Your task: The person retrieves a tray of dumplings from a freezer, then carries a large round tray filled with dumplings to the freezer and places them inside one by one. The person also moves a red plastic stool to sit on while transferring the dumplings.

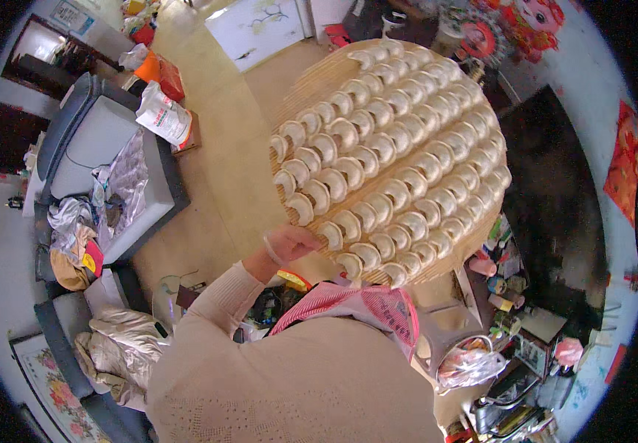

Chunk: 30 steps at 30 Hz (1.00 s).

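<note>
A large round tray of thin plant stalks [319,88] spreads before me, covered with rows of crescent-shaped raw dumplings [388,147]. At its near left edge, my left hand [295,243] grips the rim, with a pale bangle around the wrist. My right hand is out of view; the tray and my body may hide it. Below the tray's near edge, a red and white striped apron [352,307] shows against my beige knitted top [296,376].
A grey sofa [102,127] with heaped clothes stands left, beside a white printed sack [165,116]. At right are a dark television screen [551,183], a cluttered cabinet, a plastic stool [446,318] and a bag-lined basket [471,362]. A white painted panel [258,27] stands ahead.
</note>
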Tool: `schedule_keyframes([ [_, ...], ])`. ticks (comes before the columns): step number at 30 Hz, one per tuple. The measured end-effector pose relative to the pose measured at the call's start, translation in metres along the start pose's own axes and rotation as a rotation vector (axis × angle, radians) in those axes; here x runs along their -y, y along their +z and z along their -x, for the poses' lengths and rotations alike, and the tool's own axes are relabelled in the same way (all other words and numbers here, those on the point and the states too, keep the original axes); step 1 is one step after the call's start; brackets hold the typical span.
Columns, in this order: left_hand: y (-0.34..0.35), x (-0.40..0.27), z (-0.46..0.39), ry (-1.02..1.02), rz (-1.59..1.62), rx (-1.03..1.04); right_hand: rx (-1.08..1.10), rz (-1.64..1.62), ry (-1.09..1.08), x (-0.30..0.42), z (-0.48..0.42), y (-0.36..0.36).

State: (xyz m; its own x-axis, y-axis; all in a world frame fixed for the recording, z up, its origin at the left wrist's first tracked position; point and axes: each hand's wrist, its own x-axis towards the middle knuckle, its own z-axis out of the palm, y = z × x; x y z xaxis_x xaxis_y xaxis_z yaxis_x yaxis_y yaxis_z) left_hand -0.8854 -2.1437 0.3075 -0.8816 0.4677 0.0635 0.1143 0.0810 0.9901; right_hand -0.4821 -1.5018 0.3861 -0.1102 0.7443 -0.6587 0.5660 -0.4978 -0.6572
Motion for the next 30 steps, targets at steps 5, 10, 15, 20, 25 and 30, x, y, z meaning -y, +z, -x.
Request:
schedule_keyframes([
  [5,0.001,0.052,0.017,-0.083,0.064,-0.134,0.034,-0.033,-0.036,-0.040,-0.023,0.020],
  [10,-0.031,0.106,0.045,-0.244,0.472,-0.279,0.063,-0.073,-0.083,-0.074,-0.019,0.043],
  [15,-0.098,0.102,0.118,-0.427,1.382,-0.103,-0.016,-0.139,-0.174,-0.141,0.109,0.014],
  [20,-0.128,0.026,0.132,-0.257,1.628,0.043,-0.054,-0.185,-0.214,-0.172,0.199,0.013],
  [25,-0.143,0.032,0.117,-0.157,1.658,-0.114,-0.098,-0.192,-0.223,-0.162,0.221,0.048],
  [30,-0.185,0.088,0.123,0.033,1.637,0.124,-0.130,-0.196,-0.232,-0.166,0.258,0.066],
])
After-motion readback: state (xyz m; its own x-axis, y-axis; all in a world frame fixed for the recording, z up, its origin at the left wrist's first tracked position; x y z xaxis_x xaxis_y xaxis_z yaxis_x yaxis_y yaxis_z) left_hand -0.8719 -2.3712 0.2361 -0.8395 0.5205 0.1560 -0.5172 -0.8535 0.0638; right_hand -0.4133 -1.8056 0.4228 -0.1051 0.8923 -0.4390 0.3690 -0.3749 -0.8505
